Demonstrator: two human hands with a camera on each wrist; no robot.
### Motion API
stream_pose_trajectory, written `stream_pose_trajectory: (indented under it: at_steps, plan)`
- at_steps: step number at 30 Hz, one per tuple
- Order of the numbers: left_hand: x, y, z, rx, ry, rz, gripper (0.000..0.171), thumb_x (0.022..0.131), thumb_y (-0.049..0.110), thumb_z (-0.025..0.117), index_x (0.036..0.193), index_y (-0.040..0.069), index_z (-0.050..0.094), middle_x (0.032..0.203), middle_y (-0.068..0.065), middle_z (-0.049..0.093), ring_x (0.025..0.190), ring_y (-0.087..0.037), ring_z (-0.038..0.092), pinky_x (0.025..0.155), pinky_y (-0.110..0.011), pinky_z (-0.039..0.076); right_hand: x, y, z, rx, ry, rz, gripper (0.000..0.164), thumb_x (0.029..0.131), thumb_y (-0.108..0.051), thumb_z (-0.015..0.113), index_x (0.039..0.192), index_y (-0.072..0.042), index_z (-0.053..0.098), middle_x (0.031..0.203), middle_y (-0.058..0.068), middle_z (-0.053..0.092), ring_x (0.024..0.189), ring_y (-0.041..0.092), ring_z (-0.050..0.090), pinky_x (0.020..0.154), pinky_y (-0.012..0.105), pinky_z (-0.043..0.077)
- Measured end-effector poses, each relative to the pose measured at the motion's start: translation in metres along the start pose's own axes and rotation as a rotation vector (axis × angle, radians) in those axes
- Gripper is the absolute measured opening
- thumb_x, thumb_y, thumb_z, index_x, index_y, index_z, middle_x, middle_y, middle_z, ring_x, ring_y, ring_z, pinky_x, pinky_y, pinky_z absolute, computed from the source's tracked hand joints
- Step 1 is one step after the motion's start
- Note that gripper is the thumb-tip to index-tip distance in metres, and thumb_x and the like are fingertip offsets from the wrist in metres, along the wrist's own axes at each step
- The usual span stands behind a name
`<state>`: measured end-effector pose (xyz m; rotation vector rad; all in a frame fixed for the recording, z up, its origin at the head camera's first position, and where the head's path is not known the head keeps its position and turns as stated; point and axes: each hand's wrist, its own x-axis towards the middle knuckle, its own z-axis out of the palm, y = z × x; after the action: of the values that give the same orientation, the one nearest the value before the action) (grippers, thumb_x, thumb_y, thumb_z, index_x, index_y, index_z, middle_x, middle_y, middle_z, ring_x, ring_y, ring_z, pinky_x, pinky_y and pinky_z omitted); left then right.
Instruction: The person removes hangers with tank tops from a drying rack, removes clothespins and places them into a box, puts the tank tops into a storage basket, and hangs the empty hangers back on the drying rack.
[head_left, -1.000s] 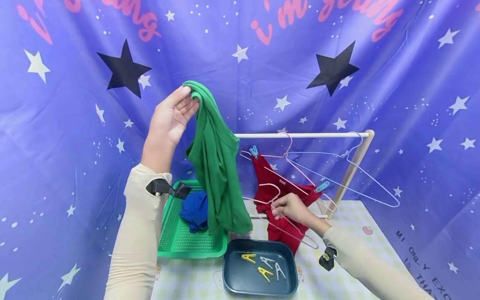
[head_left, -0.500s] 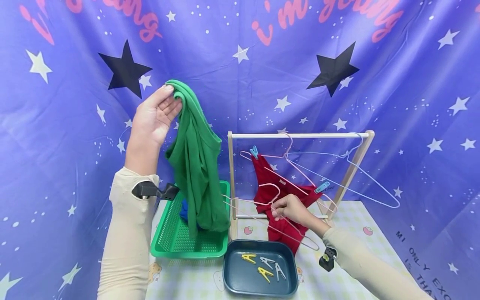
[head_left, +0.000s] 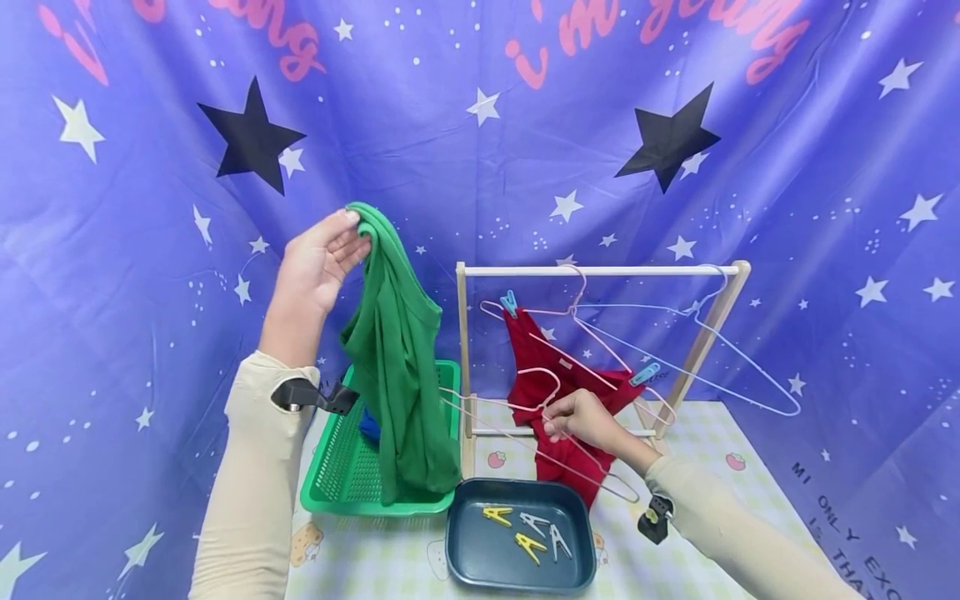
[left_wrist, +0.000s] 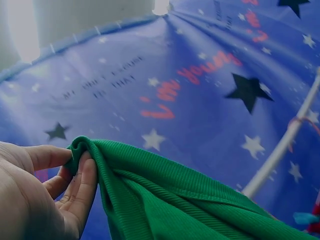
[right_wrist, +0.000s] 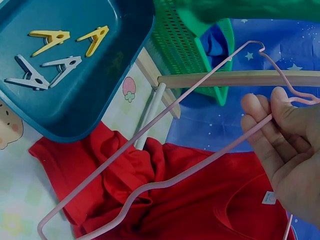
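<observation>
My left hand [head_left: 315,258] pinches the upper edge of a green top [head_left: 401,383] between thumb and fingers. The top hangs in folds before the green basket [head_left: 330,479]. In the left wrist view its ribbed edge [left_wrist: 145,160] lies folded at the fingertips. My right hand [head_left: 581,421] grips a pink clothes hanger [head_left: 542,407] just below its hook. The hanger's left end reaches behind the green top. Behind that hand a red top [head_left: 566,367] hangs from another pink hanger [head_left: 597,337] on the rack, held by two blue clothespins [head_left: 643,374].
A wooden drying rack [head_left: 517,272] stands at the back, with a light blue hanger [head_left: 757,375] at its right end. The dark blue tray [head_left: 461,554] in front bears yellow and grey clothespins [head_left: 530,547]. Blue cloth [head_left: 369,427] lies in the basket, partly hidden.
My left hand first moved left with the green top, uncovering the rack's left post, then came down slightly. My right hand and its hanger have stayed put.
</observation>
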<state>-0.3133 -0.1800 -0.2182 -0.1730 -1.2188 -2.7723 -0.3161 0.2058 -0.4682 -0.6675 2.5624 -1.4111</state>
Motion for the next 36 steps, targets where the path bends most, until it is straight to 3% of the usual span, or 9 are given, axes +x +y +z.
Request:
stream_pose_trajectory:
  at_steps: [3,9,18,25,27,32,36]
  plan:
    - [0.004,-0.013,-0.010,0.045,0.023,-0.040,0.027,0.099,-0.005,0.056,0.082,0.005,0.074,0.074,-0.007,0.076,0.065,-0.016,0.074,0.068,-0.026,0.061,0.001,0.001,0.001,0.002,-0.003,0.002,0.010,0.087,0.012,0.070,0.095,0.016,0.073,0.082,0.030,0.073,0.070,0.044,0.073,0.062,0.038,0.062]
    - [0.008,-0.038,-0.026,0.137,0.074,-0.107,0.026,0.099,-0.004,0.058,0.083,0.008,0.075,0.075,-0.005,0.076,0.066,-0.014,0.073,0.068,-0.024,0.061,-0.001,-0.001,-0.002,0.020,0.000,0.012,0.011,0.087,0.007,0.073,0.096,0.012,0.075,0.083,0.025,0.075,0.069,0.035,0.075,0.063,0.032,0.062]
    - [0.010,-0.064,-0.049,0.265,0.146,-0.192,0.021,0.098,0.001,0.064,0.084,0.013,0.075,0.075,0.000,0.075,0.068,-0.011,0.070,0.072,-0.021,0.060,0.001,0.000,-0.004,0.033,0.001,-0.010,0.011,0.088,0.008,0.071,0.097,0.014,0.074,0.085,0.027,0.075,0.070,0.038,0.075,0.065,0.040,0.063]
    - [0.014,-0.080,-0.068,0.405,0.209,-0.191,0.011,0.095,0.004,0.068,0.092,0.014,0.071,0.073,0.005,0.074,0.067,-0.007,0.070,0.072,-0.020,0.060,0.003,0.000,-0.005,0.020,-0.001,-0.017,0.011,0.087,0.007,0.072,0.097,0.012,0.075,0.085,0.023,0.076,0.066,0.024,0.075,0.064,0.033,0.063]
    - [0.015,-0.084,-0.074,0.444,0.227,-0.188,0.009,0.094,0.004,0.069,0.099,0.011,0.072,0.072,0.006,0.074,0.066,-0.006,0.070,0.071,-0.020,0.060,0.003,0.000,-0.004,0.012,0.004,-0.014,0.010,0.087,0.007,0.073,0.096,0.011,0.076,0.084,0.021,0.076,0.065,0.018,0.074,0.063,0.030,0.062]
    - [0.018,-0.094,-0.091,0.550,0.265,-0.211,0.035,0.093,0.003,0.070,0.127,-0.002,0.065,0.068,0.008,0.073,0.062,-0.005,0.069,0.068,-0.020,0.060,0.003,0.001,-0.003,0.009,0.014,-0.005,0.009,0.087,0.007,0.072,0.095,0.010,0.076,0.083,0.019,0.076,0.064,0.012,0.072,0.063,0.027,0.061]
    - [0.019,-0.100,-0.105,0.587,0.299,-0.223,0.042,0.092,0.001,0.069,0.132,-0.006,0.061,0.064,0.008,0.071,0.058,-0.004,0.068,0.064,-0.019,0.059,0.002,0.001,-0.004,0.017,0.022,0.000,0.011,0.088,0.008,0.071,0.096,0.012,0.075,0.085,0.022,0.076,0.066,0.019,0.074,0.064,0.028,0.062]
